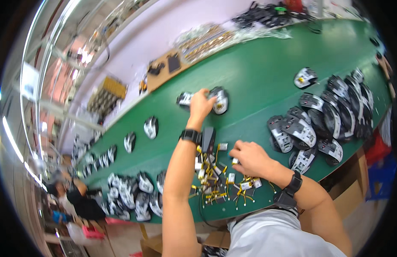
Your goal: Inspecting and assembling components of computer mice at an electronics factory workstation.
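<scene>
My left hand (200,107) is over the green bench with its fingers curled against the near edge of a black-and-white computer mouse shell (220,100). Another mouse shell (185,99) lies just left of that hand, partly behind it. My right hand (255,160) is closed in a pinch on a small battery (235,161), of which only the end shows. Below both hands spreads a heap of small silver batteries (231,177) with yellow leads. A dark grey oblong device (208,139) stands beside the heap, close to my left wrist.
Many mouse shells (301,130) are piled at the right, with a single shell (305,77) beyond them. Another pile (123,190) sits at the left front. Wrapped parts (211,43) and a brown board (164,70) lie along the back edge. A person (78,201) is at the far left.
</scene>
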`<state>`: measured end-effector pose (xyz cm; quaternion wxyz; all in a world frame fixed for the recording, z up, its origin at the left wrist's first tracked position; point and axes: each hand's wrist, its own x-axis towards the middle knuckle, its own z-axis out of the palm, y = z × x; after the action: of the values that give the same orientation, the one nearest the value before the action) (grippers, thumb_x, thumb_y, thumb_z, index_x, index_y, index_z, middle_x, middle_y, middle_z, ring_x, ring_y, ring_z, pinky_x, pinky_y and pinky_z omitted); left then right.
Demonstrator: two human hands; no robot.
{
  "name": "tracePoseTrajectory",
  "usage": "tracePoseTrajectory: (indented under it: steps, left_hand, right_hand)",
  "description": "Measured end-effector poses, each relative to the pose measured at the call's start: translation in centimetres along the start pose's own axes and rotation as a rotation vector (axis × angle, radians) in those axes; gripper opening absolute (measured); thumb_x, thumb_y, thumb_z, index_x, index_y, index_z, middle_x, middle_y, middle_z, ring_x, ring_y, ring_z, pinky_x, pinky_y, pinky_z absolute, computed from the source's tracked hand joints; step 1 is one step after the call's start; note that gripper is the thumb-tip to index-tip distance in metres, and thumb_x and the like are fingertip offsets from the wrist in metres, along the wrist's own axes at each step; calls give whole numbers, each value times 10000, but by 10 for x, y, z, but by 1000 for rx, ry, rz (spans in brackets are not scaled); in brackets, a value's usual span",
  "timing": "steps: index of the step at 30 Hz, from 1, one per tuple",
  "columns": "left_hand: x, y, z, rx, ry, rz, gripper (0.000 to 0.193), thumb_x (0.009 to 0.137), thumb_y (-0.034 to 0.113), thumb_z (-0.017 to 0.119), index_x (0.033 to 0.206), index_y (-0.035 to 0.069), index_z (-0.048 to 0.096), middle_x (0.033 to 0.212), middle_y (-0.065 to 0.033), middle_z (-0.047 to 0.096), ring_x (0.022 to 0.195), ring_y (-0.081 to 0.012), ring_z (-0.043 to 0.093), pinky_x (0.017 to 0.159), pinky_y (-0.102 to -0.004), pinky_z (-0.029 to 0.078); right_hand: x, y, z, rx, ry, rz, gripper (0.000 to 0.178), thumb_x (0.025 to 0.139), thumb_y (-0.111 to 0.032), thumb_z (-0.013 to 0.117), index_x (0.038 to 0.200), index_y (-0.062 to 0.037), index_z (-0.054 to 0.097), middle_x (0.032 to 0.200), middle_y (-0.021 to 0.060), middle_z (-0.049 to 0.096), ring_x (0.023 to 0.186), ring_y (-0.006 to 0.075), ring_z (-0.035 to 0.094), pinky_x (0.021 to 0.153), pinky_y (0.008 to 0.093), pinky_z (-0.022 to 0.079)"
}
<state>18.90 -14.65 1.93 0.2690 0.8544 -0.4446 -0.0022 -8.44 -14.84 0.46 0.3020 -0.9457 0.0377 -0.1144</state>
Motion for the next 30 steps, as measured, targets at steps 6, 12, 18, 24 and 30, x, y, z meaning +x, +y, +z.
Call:
tracePoseTrajectory:
  steps: [6, 12, 18, 24, 30]
  left_hand:
    - [18, -16, 5, 248, 86, 42, 533, 764, 381, 722, 1184, 72, 611, 1106, -204, 608, 1048, -343, 569, 899, -423, 457]
    - [26, -47, 6, 217, -16, -572, 1064, 690, 688, 668, 1491, 138, 232, 1363, -319, 393, 1256, -464, 413, 1035, -545, 339]
    - [6, -42, -17, 164, 2, -313, 918, 558, 419, 867, 1315, 119, 443, 1283, -269, 423, 1062, -453, 568, 923, -455, 495]
    - [-26, -37, -39, -101, 150, -18, 838, 497, 246, 863, 1235, 114, 490, 1273, -249, 384, 1058, -453, 547, 940, -473, 488]
    - [-78, 16, -82, -685, 235, 145, 928, 571, 265, 902, 1345, 40, 442, 1259, -109, 470, 1171, -205, 469, 1022, -337, 390]
  right_hand:
    - [-4, 11, -2, 71, 182, -4, 234, 767, -145, 645, 968, -48, 576, 948, 154, 572, 806, 348, 638, 658, 461, 522]
    - [-2, 10, -5, 102, 190, 12, 189, 805, -153, 605, 939, -26, 568, 856, 160, 613, 737, 371, 646, 650, 471, 529]
    - [-3, 10, -16, -73, -26, -71, 337, 803, -302, 670, 1035, -62, 622, 888, 137, 617, 846, 350, 629, 738, 446, 520]
    - [-14, -18, -50, -120, -303, -172, 376, 715, -252, 738, 1072, -155, 667, 985, 74, 607, 964, 290, 571, 849, 410, 452]
    - [-1, -14, -26, -78, -243, -179, 298, 682, -158, 752, 967, -101, 683, 820, 79, 605, 835, 298, 585, 787, 410, 431]
